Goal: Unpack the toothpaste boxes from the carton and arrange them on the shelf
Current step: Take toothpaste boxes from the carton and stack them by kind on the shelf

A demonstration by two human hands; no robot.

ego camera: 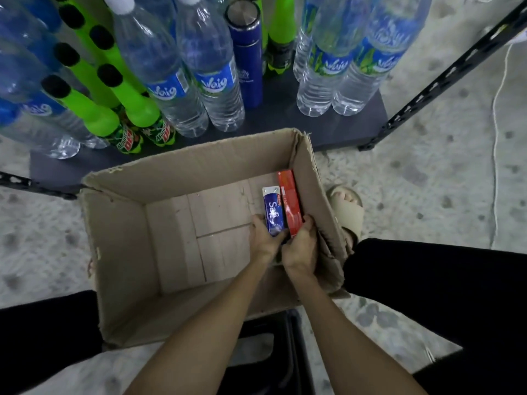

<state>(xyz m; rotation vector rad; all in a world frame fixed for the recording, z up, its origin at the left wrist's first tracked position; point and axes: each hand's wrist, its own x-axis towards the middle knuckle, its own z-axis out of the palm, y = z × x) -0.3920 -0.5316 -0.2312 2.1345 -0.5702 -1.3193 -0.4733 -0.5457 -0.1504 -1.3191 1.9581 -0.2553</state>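
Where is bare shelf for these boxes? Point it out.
Free: the front strip of the shelf board between the water bottles and the carton, widest before the blue flask. Crowded: everything behind, bottles packed closely.

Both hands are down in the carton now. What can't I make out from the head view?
- Near ends of blue toothpaste box and red toothpaste box: covered by left hand and right hand.
- Carton near corner: behind the forearms.
- Water bottles: tops cut off by the top edge.

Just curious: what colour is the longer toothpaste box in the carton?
Red: the longer toothpaste box, seen from the head camera.
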